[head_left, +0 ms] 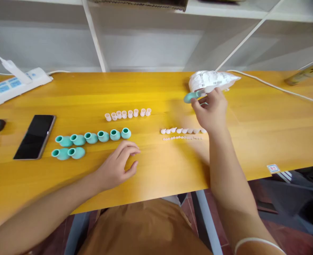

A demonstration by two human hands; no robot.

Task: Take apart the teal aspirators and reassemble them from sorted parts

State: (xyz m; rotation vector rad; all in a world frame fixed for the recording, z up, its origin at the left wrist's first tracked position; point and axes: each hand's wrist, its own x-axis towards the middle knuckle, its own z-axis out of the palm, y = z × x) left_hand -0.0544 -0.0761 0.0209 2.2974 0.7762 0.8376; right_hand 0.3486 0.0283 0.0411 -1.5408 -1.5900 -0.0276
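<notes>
One white plastic bag (203,79) lies just beyond the right hand (211,110), whose thumb and fingers pinch a teal bulb (191,97) by its pale neck, the rounded end pointing left and the long axis nearly crosswise. Beyond and leftward of the left hand (119,164), loosely curled with thumb apart, sit eight teal open-necked bulbs (92,138), then, farther off, eight pale cups (130,114).

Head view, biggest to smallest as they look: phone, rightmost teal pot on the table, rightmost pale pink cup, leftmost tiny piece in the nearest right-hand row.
1. Phone
2. Teal pot
3. Pale pink cup
4. Tiny piece

Clear gaps at every step.
</notes>
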